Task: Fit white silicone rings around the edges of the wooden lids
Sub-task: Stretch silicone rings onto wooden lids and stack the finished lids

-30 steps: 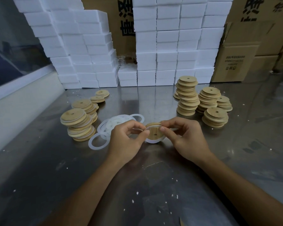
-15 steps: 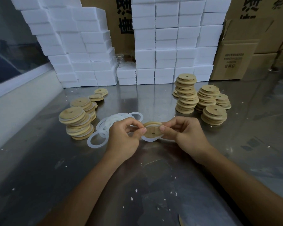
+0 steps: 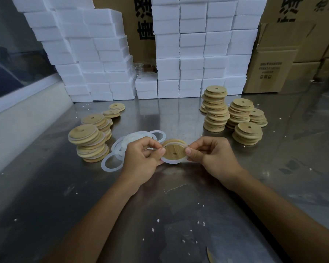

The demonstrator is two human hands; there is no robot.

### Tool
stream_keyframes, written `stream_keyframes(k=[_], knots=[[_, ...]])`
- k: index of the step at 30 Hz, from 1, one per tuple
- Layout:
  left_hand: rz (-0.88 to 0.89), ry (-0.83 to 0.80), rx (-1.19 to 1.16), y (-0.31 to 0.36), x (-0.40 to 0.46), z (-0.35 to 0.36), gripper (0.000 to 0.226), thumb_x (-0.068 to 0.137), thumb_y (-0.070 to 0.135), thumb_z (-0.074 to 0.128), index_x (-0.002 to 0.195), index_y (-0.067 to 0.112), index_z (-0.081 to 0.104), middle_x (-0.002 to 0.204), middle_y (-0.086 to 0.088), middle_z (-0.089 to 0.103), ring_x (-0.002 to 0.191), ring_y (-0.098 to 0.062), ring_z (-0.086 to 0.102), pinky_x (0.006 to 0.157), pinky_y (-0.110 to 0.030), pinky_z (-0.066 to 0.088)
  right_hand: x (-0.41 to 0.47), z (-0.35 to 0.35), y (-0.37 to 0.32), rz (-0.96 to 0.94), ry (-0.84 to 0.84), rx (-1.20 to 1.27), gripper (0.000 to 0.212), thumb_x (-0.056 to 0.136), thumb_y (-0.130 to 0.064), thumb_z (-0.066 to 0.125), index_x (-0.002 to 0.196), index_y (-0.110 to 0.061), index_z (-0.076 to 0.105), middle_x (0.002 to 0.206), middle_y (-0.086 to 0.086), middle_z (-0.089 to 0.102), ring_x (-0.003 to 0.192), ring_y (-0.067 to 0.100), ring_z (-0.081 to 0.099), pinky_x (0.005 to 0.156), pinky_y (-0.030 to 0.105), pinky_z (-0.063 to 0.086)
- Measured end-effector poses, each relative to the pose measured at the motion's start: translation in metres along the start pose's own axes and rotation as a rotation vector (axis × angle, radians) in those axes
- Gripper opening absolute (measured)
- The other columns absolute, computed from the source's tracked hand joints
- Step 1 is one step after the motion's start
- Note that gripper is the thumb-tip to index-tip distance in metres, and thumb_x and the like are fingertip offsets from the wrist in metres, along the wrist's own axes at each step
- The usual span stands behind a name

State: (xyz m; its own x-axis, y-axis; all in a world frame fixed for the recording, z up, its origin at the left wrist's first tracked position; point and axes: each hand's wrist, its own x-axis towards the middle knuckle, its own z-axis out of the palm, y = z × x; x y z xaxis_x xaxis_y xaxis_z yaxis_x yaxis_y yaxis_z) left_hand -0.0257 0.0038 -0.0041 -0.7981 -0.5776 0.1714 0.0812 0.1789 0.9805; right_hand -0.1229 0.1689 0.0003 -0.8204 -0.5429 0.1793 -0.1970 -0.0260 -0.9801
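Note:
A round wooden lid point(image 3: 174, 151) with a small centre hole is held above the steel table, tilted toward me. A white silicone ring point(image 3: 171, 161) wraps its lower rim. My left hand point(image 3: 141, 158) pinches the lid's left edge and my right hand point(image 3: 213, 156) pinches its right edge, thumbs on the face. Loose white rings point(image 3: 122, 147) lie in a pile behind my left hand. Stacks of lids with rings point(image 3: 89, 141) stand at the left; stacks of bare lids point(image 3: 217, 109) stand at the right.
White foam boxes point(image 3: 190, 54) are stacked like a wall at the back of the steel table point(image 3: 160, 215). Cardboard cartons point(image 3: 273, 63) stand at the back right. A low white ledge point(image 3: 17, 120) runs along the left. Small white crumbs dot the table.
The lid has turned so its flat face tilts more toward me, and the ring sits further round its rim. Both hands stay in the same spot.

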Motion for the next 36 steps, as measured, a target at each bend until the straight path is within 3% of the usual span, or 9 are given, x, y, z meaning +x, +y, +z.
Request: stream_keyframes(k=[3,10,15,19,21,25,29,32,36], knots=[[-0.011,-0.016,-0.017,0.0,-0.001,0.002,0.02,0.086,-0.004,0.068,0.073,0.011,0.065,0.075,-0.005,0.074,0.077,-0.019,0.075,0.064,-0.025,0.059,-0.001,-0.002,0.0,0.007,0.008,0.032,0.012,0.081,0.003,0.074,0.073,-0.006,0.072,0.07,0.008,0.074,0.065,0.013,0.07,0.065,0.021,0.057],[-0.059,-0.007,-0.069,0.001,-0.001,0.001,0.018,0.086,-0.006,0.067,0.073,0.006,0.063,0.077,-0.006,0.073,0.08,-0.022,0.075,0.064,-0.028,0.059,-0.003,0.001,-0.002,-0.009,-0.009,-0.045,0.01,0.085,-0.007,0.073,0.09,0.0,0.07,0.082,0.015,0.074,0.07,0.017,0.069,0.069,0.027,0.06],[0.101,-0.023,0.143,0.001,-0.003,0.004,0.018,0.083,0.002,0.071,0.074,0.015,0.063,0.076,0.0,0.072,0.076,-0.017,0.072,0.073,-0.04,0.061,-0.004,0.003,-0.001,-0.168,0.076,-0.23,0.003,0.088,-0.001,0.07,0.089,-0.004,0.071,0.083,0.008,0.074,0.077,0.017,0.07,0.074,0.032,0.059],[0.288,-0.022,0.266,0.002,-0.005,0.005,0.02,0.082,0.012,0.075,0.078,0.027,0.062,0.083,0.012,0.069,0.081,-0.008,0.07,0.072,-0.032,0.06,-0.009,0.006,-0.005,-0.42,0.062,-0.489,0.007,0.086,-0.004,0.072,0.09,-0.01,0.073,0.084,-0.009,0.072,0.081,0.003,0.066,0.073,0.012,0.051],[0.279,-0.026,0.257,0.001,-0.004,0.005,0.022,0.083,0.011,0.074,0.078,0.028,0.063,0.084,0.011,0.07,0.082,-0.011,0.071,0.071,-0.038,0.062,-0.01,0.008,-0.003,-0.474,0.068,-0.505,0.006,0.086,-0.006,0.073,0.09,-0.011,0.073,0.083,-0.011,0.071,0.08,0.001,0.066,0.071,0.011,0.05],[0.185,-0.028,0.147,-0.001,-0.003,0.004,0.024,0.083,0.003,0.073,0.076,0.024,0.064,0.085,-0.002,0.073,0.085,-0.019,0.073,0.07,-0.047,0.062,-0.006,0.009,0.0,-0.31,0.087,-0.369,0.007,0.089,-0.018,0.073,0.085,-0.013,0.068,0.077,-0.009,0.071,0.072,0.003,0.068,0.064,0.019,0.054],[0.131,-0.043,0.06,0.0,-0.004,0.006,0.025,0.083,-0.002,0.072,0.073,0.02,0.064,0.081,-0.005,0.073,0.083,-0.021,0.074,0.069,-0.043,0.062,-0.002,0.007,0.002,-0.203,0.085,-0.277,0.011,0.088,-0.013,0.073,0.08,-0.01,0.066,0.074,0.005,0.072,0.066,0.016,0.068,0.063,0.032,0.057],[0.076,-0.047,-0.024,0.003,-0.006,0.008,0.029,0.084,-0.004,0.069,0.068,0.019,0.064,0.075,0.0,0.073,0.077,-0.019,0.074,0.06,-0.03,0.06,-0.001,0.003,0.0,-0.139,0.063,-0.15,0.009,0.086,-0.004,0.072,0.081,0.0,0.066,0.075,0.016,0.072,0.066,0.019,0.069,0.065,0.029,0.06],[0.019,-0.036,-0.101,0.004,-0.006,0.008,0.019,0.086,-0.006,0.067,0.074,0.009,0.063,0.072,0.004,0.072,0.075,-0.018,0.074,0.058,-0.027,0.059,-0.002,0.003,-0.003,-0.135,0.035,-0.109,0.011,0.085,-0.004,0.072,0.084,0.006,0.067,0.077,0.018,0.072,0.065,0.015,0.068,0.064,0.026,0.06]])
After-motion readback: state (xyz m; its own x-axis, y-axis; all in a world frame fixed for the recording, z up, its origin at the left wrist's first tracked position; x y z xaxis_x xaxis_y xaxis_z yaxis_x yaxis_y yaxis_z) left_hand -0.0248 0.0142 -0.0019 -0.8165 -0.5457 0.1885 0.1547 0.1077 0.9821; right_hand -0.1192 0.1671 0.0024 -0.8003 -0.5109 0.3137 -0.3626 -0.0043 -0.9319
